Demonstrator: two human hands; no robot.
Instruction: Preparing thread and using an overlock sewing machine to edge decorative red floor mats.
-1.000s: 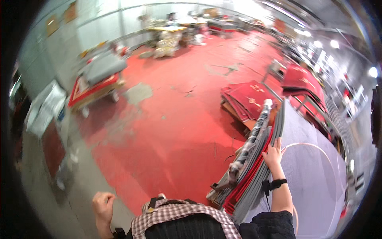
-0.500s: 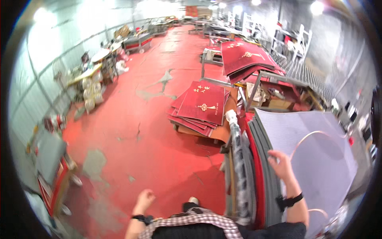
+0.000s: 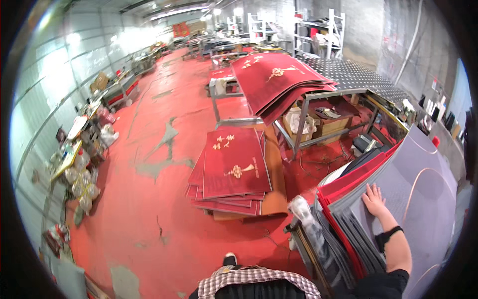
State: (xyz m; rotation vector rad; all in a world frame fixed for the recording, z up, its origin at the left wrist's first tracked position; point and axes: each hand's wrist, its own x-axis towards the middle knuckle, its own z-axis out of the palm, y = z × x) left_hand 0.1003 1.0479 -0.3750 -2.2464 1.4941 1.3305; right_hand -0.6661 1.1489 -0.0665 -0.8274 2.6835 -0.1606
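My right hand (image 3: 375, 201) lies with its fingers spread on the top of a stack of grey mat sheets (image 3: 423, 209). A dark band circles that wrist. The sheets lean at a slant, and a thin pale cord (image 3: 414, 192) loops over their surface. Red sheets (image 3: 343, 185) stand along the stack's left side. Beside them is a roll wrapped in clear plastic (image 3: 304, 215). My left hand is out of the picture.
Ahead on the red floor (image 3: 144, 199) lies a pile of red printed mats (image 3: 234, 164) on a brown board (image 3: 277, 169). More red mats (image 3: 284, 74) hang over the edge of a metal-framed table (image 3: 358, 92). Sewing-bench clutter and plastic jugs (image 3: 83, 189) line the left wall.
My right hand has come down flat on the grey sheets, which now tilt more. My left hand has left the picture. The view has turned to the right.
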